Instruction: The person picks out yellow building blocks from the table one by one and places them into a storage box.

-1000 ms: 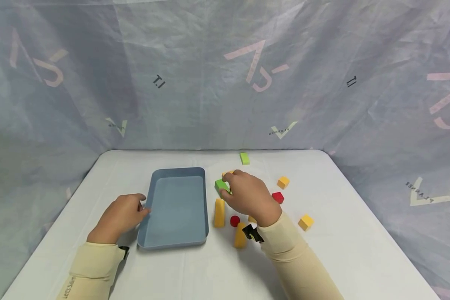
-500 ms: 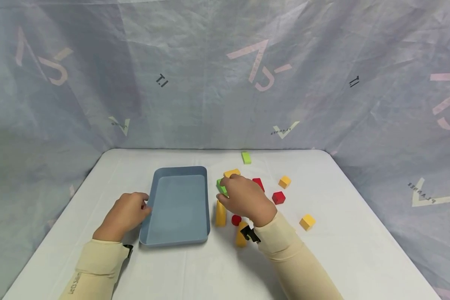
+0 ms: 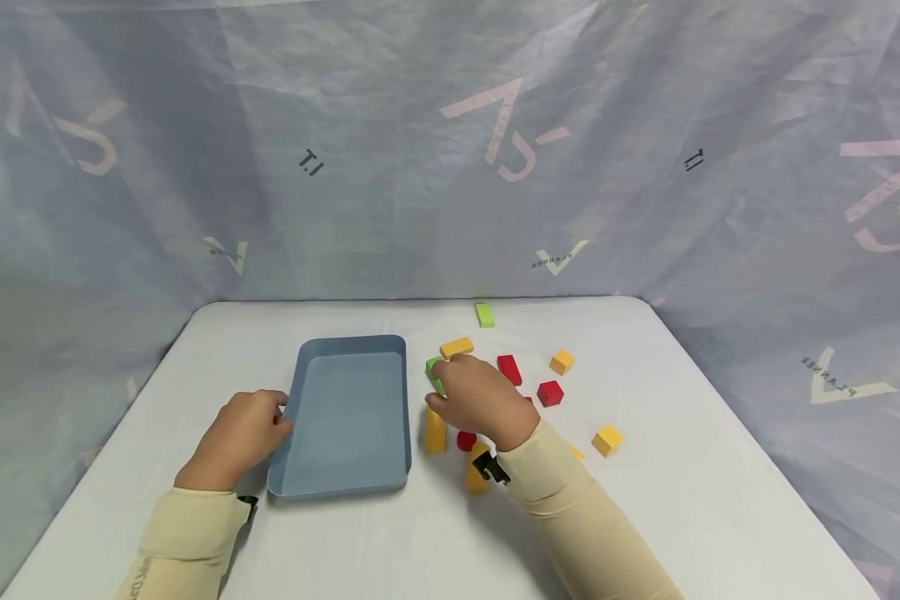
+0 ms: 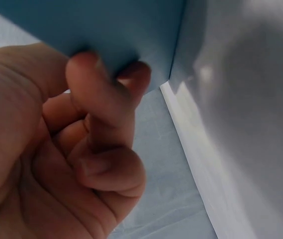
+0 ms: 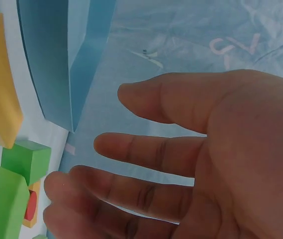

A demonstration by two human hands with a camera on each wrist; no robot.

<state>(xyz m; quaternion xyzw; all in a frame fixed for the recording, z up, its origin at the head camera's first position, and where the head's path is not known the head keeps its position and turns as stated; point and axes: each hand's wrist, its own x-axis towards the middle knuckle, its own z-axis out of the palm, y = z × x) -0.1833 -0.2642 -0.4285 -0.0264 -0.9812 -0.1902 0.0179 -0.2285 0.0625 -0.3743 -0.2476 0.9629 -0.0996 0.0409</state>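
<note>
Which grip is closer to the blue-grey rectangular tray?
Left: the left grip touches the left side of the blue-grey rectangular tray; the right grip hovers off its right side, not touching.

The right fingers (image 3: 450,373) partly cover a green block (image 3: 433,377); behind their wrist (image 3: 519,423), a red piece (image 3: 528,400) shows too little to tell its shape. Above the left fingers (image 4: 91,84), the left wrist view cuts off the tray (image 4: 116,30).

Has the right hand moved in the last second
Yes: in the head view, the right hand has shifted slightly toward the blue tray and nearer the person.
</note>
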